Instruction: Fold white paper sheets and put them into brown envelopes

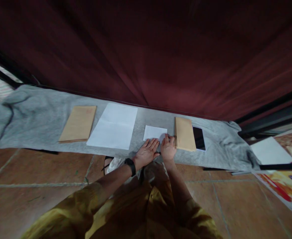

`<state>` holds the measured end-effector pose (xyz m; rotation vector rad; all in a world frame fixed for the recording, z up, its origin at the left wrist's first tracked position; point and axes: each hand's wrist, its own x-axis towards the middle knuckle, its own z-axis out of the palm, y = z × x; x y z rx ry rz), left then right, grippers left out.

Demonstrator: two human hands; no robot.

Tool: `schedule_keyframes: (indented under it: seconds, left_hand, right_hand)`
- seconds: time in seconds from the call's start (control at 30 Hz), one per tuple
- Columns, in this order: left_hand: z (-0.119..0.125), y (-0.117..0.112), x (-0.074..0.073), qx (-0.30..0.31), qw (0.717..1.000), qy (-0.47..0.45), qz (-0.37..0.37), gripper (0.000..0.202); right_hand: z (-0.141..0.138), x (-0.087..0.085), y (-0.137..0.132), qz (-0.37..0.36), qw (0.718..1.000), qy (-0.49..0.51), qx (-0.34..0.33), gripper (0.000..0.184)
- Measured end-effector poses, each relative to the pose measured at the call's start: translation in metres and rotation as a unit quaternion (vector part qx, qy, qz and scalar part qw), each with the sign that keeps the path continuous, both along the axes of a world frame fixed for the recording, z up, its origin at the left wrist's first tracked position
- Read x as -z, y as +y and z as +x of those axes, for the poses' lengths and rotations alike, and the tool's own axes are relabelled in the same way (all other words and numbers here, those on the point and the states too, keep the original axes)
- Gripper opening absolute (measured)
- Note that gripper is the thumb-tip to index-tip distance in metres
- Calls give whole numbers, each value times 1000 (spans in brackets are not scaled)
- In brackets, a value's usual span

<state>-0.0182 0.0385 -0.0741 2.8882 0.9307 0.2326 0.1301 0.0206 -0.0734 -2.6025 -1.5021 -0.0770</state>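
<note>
Small white paper (155,132) lies on the cloth-covered counter (43,111); its near edge I lose behind both hands. Left hand (147,152) flat, fingers straight, nothing in grasp. Right hand (168,148) half-curled at the paper's right corner; detail too small for me to tell if it pinches. Brown envelopes (185,134) just right of it, phone (199,138) beyond them.

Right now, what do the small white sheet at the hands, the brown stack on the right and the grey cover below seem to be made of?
Small white sheet: probably matte paper, given its crisp straight edges.
Brown stack: likely dull kraft paper, from its tan colour and thin edge layers.
Grey cover: soft matte fabric, as its wrinkles suggest; fibre unclear.
</note>
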Motion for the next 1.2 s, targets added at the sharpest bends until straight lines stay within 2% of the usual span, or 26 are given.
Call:
schedule_keyframes:
  seconds: [0.27, 0.33, 0.47, 0.57, 0.9, 1.03, 1.2]
  left_hand:
    - [7, -4, -2, -15, 1000, 17, -21, 60]
    - [8, -4, -2, -5, 999, 15, -28, 59]
    - [7, -4, 1, 3, 998, 14, -57, 57]
    - [7, -5, 4, -13, 997, 2, -73, 61]
    - [-2, -6, 10, -31, 998, -26, -50, 62]
    - [-13, -7, 10, -66, 996, -41, -34, 70]
    - [-30, -9, 7, -85, 996, -33, -21, 70]
  right_hand:
    - [-1, -9, -6, 50, 997, 42, -28, 43]
    - [-6, -11, -5, 75, 993, 58, -70, 42]
    - [-17, -9, 2, 88, 963, 131, -220, 42]
    - [-20, -3, 5, 74, 948, 155, -269, 45]
    - [-14, 6, 1, 73, 958, 103, -258, 48]
    - [-9, 9, -2, 75, 963, 68, -251, 48]
    - [2, 15, -12, 80, 972, 31, -219, 50]
